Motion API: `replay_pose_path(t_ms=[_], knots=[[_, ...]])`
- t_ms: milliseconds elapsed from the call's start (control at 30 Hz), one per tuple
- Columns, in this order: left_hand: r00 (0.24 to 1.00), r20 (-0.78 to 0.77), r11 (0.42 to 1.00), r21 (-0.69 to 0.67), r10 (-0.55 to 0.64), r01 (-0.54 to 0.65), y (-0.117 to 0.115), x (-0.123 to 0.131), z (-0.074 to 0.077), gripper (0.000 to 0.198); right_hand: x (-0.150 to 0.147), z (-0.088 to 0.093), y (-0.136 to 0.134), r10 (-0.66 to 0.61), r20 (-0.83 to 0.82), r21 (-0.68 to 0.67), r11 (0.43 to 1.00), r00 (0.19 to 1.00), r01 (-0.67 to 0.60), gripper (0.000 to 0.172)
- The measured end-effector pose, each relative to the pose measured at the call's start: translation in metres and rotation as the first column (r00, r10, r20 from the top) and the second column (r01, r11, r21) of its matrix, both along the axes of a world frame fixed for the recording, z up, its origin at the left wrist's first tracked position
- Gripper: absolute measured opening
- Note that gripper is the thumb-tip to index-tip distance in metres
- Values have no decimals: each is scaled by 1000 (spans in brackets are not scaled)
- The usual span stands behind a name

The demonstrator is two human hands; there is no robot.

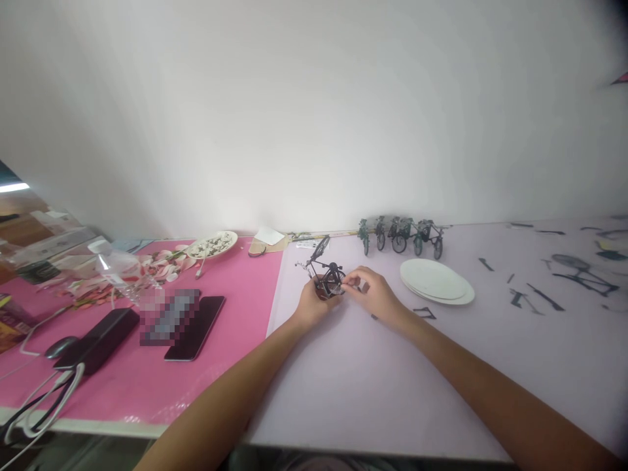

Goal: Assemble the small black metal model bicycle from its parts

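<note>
A small black model bicycle (pixel 320 265) is held up over the pale tabletop, tilted with one wheel raised to the upper right. My left hand (pixel 314 306) wraps round its lower wheel from the left and below. From the right, my right hand (pixel 371 292) reaches in with thumb and forefinger pinched at the edge of that wheel; whatever lies between the fingertips is too small to name. Several finished-looking model bicycles (pixel 398 234) stand upright in a row by the wall. A small black frame-shaped part (pixel 424 313) lies beside my right forearm.
White plates (pixel 436 280) sit right of my right hand, with scattered dark parts (pixel 545 297) farther right. On the pink cover (pixel 239 314) are a black phone (pixel 197 329), a power bank (pixel 98 340), cables, a bottle (pixel 118 268) and a dish (pixel 212 246).
</note>
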State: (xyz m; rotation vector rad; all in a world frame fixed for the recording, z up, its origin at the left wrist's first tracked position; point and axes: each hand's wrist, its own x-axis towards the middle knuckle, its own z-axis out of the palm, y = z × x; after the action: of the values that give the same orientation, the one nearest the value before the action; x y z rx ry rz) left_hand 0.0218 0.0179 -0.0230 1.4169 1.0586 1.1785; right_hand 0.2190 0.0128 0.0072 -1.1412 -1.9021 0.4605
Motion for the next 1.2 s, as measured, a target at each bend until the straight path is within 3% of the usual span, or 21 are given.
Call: replay_pose_path(t_ms=[200, 367, 567, 700, 867, 967, 1100, 1200], knots=[[1000, 20, 1000, -10, -6, 6, -5, 1, 5, 60, 0, -1, 1, -96, -116, -104, 991, 989, 84, 26], [1000, 2, 1000, 13, -5, 5, -4, 2, 4, 61, 1, -2, 4, -129, -214, -216, 973, 968, 82, 34], [999, -38, 999, 37, -15, 16, -4, 1, 2, 57, -1, -5, 3, -165, -407, -454, 890, 898, -43, 44], [999, -29, 999, 50, -13, 15, -4, 1, -1, 56, -1, -7, 3, -162, -462, -505, 857, 872, -108, 47], [999, -43, 999, 37, 10, -8, -4, 2, -2, 54, 0, -12, 8, -140, -465, -484, 867, 874, -119, 52], [995, -80, 998, 38, 54, -51, -4, 2, -1, 51, 3, -12, 11, -134, -399, -435, 898, 907, -58, 50], [988, -93, 991, 55, 126, -121, -4, 2, 1, 50, 11, -6, 12, -150, -97, -165, 977, 984, 133, 32], [980, -111, 985, 70, 166, -159, -4, 2, 3, 48, 17, -1, 8, -267, 229, 23, 963, 936, 269, 23]])
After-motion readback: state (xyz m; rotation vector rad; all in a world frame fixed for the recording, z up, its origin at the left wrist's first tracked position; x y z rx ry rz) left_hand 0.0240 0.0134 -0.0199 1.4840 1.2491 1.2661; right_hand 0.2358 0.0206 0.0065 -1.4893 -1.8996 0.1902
